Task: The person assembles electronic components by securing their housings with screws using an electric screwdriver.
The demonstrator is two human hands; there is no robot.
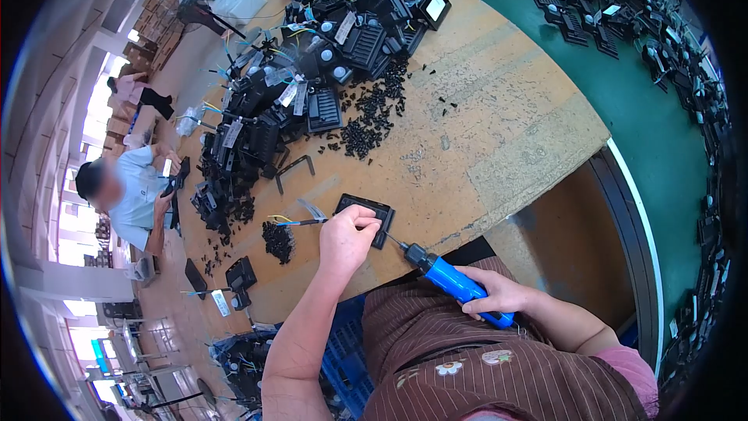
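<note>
My left hand [348,240] is over a small black lamp housing [379,212] near the table's front edge, its thumb and fingertips pinched together. Whatever is between those fingertips is too small to make out. My right hand [499,293] is wrapped round a blue electric screwdriver [456,280], whose thin bit points at the housing's right side, close to my left fingertips. Beside my left hand, coloured wires [292,222] and a pale label stick out to the left. A loose black bracket [296,170] lies further back on the table.
Black lamps with wires [257,109] are heaped at the back left, beside a pile of black screws [366,121]. Another small screw pile [278,242] lies left of my hand. Co-workers [128,191] are across and behind the table [530,109]. More lamps [576,8] line the green surface.
</note>
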